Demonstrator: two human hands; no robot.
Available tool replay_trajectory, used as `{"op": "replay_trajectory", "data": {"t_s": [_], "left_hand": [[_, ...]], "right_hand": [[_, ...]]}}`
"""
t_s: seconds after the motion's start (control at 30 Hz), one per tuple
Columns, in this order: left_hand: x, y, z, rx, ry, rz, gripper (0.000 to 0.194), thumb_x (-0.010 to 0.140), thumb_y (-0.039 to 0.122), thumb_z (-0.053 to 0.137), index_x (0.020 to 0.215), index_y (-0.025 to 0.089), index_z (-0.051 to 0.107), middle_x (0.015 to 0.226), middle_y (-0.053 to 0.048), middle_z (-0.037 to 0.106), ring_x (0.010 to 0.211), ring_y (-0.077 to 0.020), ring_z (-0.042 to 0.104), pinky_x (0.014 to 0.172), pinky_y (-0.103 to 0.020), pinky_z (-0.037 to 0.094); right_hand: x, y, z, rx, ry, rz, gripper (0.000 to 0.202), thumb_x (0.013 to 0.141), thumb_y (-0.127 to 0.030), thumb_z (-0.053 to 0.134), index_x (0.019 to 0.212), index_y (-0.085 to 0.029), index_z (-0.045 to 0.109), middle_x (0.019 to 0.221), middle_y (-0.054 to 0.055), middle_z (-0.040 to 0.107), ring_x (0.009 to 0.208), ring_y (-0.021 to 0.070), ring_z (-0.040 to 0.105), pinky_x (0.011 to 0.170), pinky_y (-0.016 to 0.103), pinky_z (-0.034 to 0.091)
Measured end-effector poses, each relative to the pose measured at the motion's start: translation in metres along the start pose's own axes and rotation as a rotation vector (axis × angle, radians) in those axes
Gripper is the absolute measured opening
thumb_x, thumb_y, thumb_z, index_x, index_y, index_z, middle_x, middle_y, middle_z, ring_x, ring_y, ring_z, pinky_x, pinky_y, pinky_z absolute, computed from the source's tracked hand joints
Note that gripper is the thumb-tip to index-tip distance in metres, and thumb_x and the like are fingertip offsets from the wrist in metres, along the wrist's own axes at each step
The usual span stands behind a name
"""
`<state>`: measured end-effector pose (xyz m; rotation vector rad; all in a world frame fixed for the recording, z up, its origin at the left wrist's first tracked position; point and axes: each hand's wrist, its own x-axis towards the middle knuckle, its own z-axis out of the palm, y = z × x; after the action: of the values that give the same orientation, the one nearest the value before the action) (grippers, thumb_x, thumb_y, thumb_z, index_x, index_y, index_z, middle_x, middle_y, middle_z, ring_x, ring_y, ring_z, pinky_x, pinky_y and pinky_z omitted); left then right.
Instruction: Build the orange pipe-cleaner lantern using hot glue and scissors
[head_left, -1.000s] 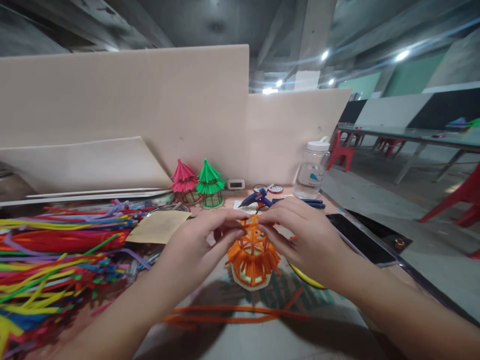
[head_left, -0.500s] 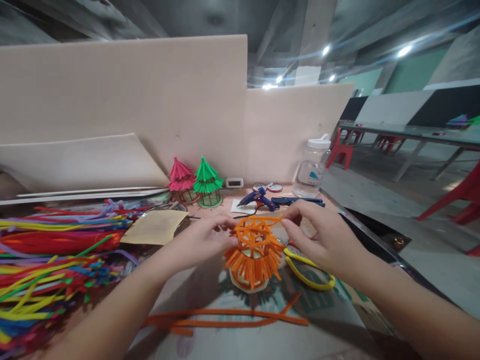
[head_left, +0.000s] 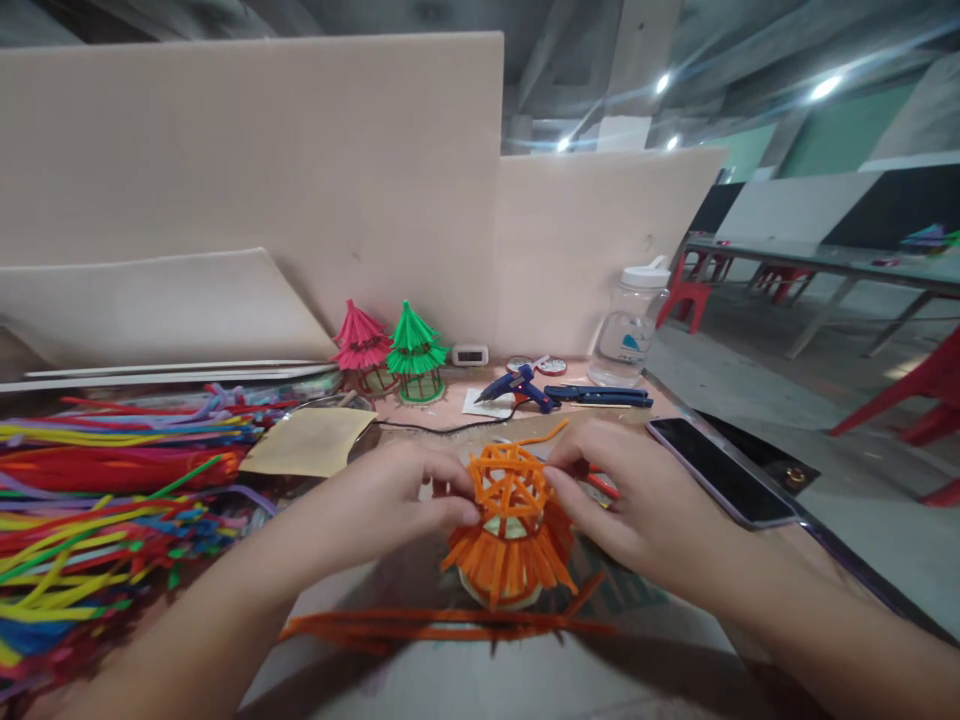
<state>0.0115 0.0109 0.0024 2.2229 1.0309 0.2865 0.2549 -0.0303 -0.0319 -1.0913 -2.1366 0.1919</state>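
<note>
In the head view, a small orange pipe-cleaner house (head_left: 512, 550) stands upright on the table, with a fringed skirt below and an open lattice of strips on top. My left hand (head_left: 420, 490) grips the lattice's left side between thumb and fingers. On the right side, my right hand (head_left: 619, 490) has thumb and forefinger closed at the lattice, pinching an orange pipe cleaner there. One strip's loose end (head_left: 551, 434) sticks up above that hand. Loose orange pipe cleaners (head_left: 450, 628) lie in front of the house. Scissors (head_left: 602, 487) are mostly hidden behind my right hand.
Bundles of coloured pipe cleaners (head_left: 112, 520) cover the left side. Behind stand a pink house (head_left: 361, 340), a green house (head_left: 415, 350), a blue glue gun (head_left: 521, 387) with its cord, and a water bottle (head_left: 627, 325). A phone (head_left: 720, 470) lies by the right edge.
My right hand has moved in from the strip's outer end to the lattice's right side. The house tilts slightly towards me. The scissors' yellow handle is now covered, and the phone has come into sight.
</note>
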Motion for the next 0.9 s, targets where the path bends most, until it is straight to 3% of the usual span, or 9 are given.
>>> {"op": "replay_trajectory", "data": {"t_s": [0.2,0.47,0.73,0.9], "left_hand": [[0.003,-0.007,-0.009,0.171,0.263,0.034,0.032,0.095,0.041,0.051,0.082,0.020,0.072,0.078,0.001,0.070,0.076,-0.0158,0.062,0.069,-0.023,0.045],[0.017,-0.014,0.008,-0.144,0.184,-0.033,0.031,0.089,0.047,0.056,0.084,0.020,0.070,0.079,0.001,0.069,0.074,-0.0161,0.063,0.065,-0.024,0.047],[0.018,-0.012,0.010,-0.180,0.144,-0.056,0.032,0.088,0.048,0.058,0.081,0.019,0.067,0.075,0.000,0.069,0.069,-0.0159,0.062,0.061,-0.025,0.046],[0.017,-0.011,0.010,-0.163,0.139,-0.069,0.034,0.089,0.051,0.057,0.080,0.020,0.067,0.073,0.001,0.067,0.069,-0.0160,0.061,0.060,-0.024,0.045]], "right_hand": [[0.003,-0.002,0.000,-0.014,-0.004,-0.023,0.013,0.092,-0.015,0.053,0.083,-0.018,0.061,0.078,0.002,0.066,0.074,0.0168,0.058,0.068,0.030,0.042],[0.001,0.001,-0.009,-0.093,-0.085,-0.080,0.010,0.094,-0.015,0.052,0.094,-0.018,0.062,0.090,0.005,0.067,0.084,0.0196,0.059,0.076,0.033,0.044],[0.000,0.007,-0.018,-0.215,-0.203,-0.203,0.018,0.100,-0.019,0.046,0.097,-0.019,0.064,0.090,0.005,0.065,0.087,0.0208,0.056,0.076,0.035,0.044],[0.002,0.011,-0.027,-0.221,-0.187,-0.148,0.017,0.098,-0.017,0.051,0.106,-0.021,0.065,0.101,0.004,0.069,0.097,0.0210,0.061,0.084,0.036,0.046]]}}
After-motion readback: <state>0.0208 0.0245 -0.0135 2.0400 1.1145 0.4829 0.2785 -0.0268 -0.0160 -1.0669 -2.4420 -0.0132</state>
